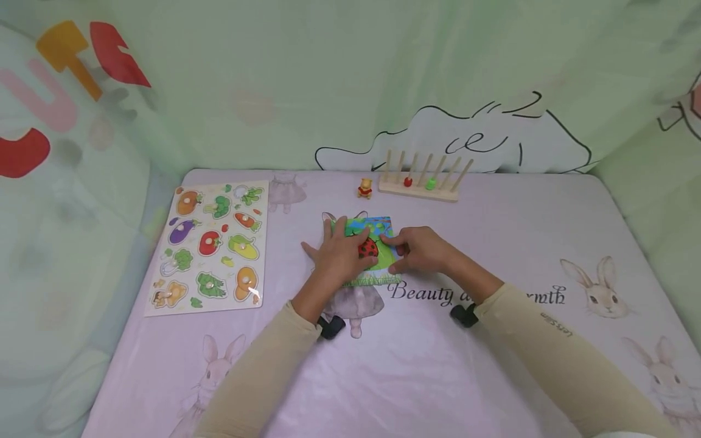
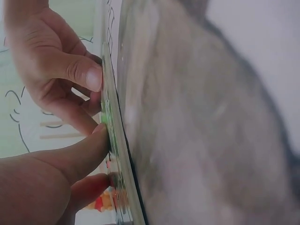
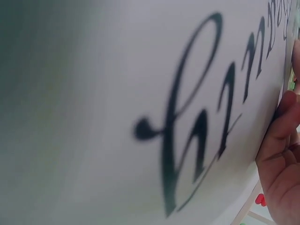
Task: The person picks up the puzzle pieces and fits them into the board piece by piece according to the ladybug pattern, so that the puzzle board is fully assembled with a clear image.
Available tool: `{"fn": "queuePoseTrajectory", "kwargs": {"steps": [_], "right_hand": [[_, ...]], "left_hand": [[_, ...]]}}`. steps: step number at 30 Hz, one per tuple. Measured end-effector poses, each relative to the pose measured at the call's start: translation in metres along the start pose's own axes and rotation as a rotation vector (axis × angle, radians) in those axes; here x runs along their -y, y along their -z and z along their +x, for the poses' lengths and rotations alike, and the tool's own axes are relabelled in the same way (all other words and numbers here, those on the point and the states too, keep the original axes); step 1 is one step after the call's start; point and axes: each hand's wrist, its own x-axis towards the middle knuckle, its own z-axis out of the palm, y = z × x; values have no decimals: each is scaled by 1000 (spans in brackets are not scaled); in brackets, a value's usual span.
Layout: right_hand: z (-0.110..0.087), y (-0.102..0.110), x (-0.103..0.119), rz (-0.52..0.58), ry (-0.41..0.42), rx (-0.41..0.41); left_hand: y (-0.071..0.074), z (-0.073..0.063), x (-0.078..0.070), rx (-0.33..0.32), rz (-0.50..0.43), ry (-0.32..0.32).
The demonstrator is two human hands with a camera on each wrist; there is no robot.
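A square ladybug jigsaw puzzle (image 1: pixel 378 226), blue above and green below, lies flat near the middle of the table. My left hand (image 1: pixel 336 252) rests over its left half with fingers spread, and its thumb touches the ladybug picture. On the right side my right hand (image 1: pixel 423 249) has bent fingers, with index finger and thumb gripping the puzzle's right part. The left wrist view shows the puzzle (image 2: pixel 117 140) edge-on, both thumbs against its face. Only part of the right hand (image 3: pixel 281 159) appears in the right wrist view.
A vegetable peg board (image 1: pixel 210 246) lies at the left. Behind the puzzle stand a small bear figure (image 1: pixel 365 188) and a wooden peg rack (image 1: pixel 418 192) holding a red bead (image 1: pixel 408 182) and a green piece (image 1: pixel 431 184). A printed cloth covers the table; curtains surround it.
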Motion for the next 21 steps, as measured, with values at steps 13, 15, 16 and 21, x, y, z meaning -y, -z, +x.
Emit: {"fn": "queuePoseTrajectory", "kwargs": {"steps": [13,15,16,21], "right_hand": [[5,-1,1,29,-94,-14],[4,-2,1,27,-81,-12],[4,-2,1,24,-73,-9],[-1,-2,-3,21,-30,2]], "left_hand": [[-2,1,-1,-2,16,-4],[-2,1,0,-6,26,-4],[-2,1,0,-8,29,-4],[-5,4,4,-22,8,-19]]}}
